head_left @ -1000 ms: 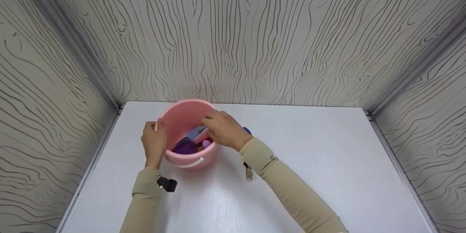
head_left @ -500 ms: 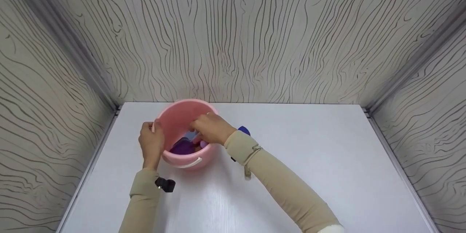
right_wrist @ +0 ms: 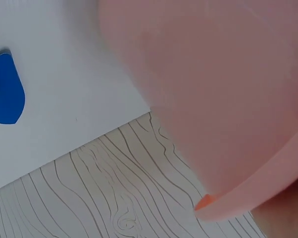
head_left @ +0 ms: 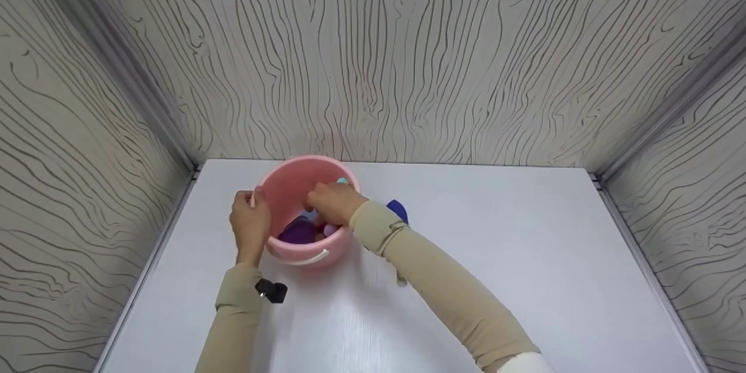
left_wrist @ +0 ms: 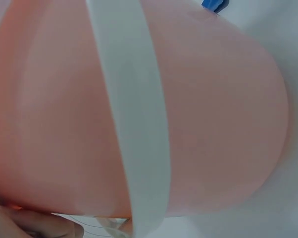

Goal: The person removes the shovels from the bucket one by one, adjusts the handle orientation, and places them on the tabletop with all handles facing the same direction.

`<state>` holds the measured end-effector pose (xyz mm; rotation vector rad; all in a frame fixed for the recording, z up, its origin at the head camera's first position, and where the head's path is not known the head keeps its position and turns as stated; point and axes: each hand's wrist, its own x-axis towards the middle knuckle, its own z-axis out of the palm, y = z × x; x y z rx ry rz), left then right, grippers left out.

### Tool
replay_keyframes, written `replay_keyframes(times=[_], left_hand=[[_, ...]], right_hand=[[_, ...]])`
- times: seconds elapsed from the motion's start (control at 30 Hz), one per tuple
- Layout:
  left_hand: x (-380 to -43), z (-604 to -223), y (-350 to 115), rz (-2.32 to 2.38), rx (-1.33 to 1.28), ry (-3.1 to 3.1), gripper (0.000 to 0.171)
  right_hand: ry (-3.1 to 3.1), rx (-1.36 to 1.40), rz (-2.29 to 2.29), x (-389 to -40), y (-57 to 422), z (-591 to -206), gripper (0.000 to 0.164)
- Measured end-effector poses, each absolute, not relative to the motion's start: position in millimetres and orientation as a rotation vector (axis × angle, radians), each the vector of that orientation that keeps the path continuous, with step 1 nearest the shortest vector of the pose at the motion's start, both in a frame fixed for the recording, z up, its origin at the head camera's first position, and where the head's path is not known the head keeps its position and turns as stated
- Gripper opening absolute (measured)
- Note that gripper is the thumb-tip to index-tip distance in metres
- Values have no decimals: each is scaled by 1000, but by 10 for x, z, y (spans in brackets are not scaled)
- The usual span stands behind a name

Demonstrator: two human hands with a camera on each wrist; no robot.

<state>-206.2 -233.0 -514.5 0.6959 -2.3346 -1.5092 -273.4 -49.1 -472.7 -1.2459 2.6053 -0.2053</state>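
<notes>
A pink bucket (head_left: 306,253) with a white handle (left_wrist: 134,119) stands at the left back of the table in the head view. My left hand (head_left: 250,223) grips its left rim, thumb inside and fingers outside. My right hand (head_left: 333,201) reaches over the right rim into the bucket; its fingertips are partly hidden there. Inside lie a purple thing (head_left: 298,232) and a small lilac ball-like thing (head_left: 330,229). A small pink piece (head_left: 319,220) shows just below the right fingers; whether they hold it is unclear. A turquoise bit (head_left: 342,180) shows near the far right rim.
A blue piece with a tapered end, perhaps a toy shovel blade (right_wrist: 6,89), lies on the white table (head_left: 495,256) right of the bucket. Wood-patterned panels (head_left: 373,58) enclose the back and both sides.
My right hand has gone left and deeper into the bucket, with a pink piece that showed at its fingers now lower and mostly hidden. My left hand keeps its grip on the rim.
</notes>
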Motion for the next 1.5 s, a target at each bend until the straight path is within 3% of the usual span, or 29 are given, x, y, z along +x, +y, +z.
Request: replay_keyframes(times=[0.47,0.87,1.2,1.5], left_hand=[[-2115,-5088,-2260,-1498,686,-2358,41],[-2134,-5113,-2242,-1461,695,-2367,40],[-2114,-5153,-2304,-1455,720,-2364,42],[-2127,-5179,-2345,-1426,711,-2372,43]], right_hand=[[2665,-1422,388,-2728,-687,-4720,3],[2683,-1211,773,-2661,-747,-4785,10],[2703,-1226,1067,-2639,-836,-4880,26],[2696,-1149,939,-2621,-844,-4755,23]])
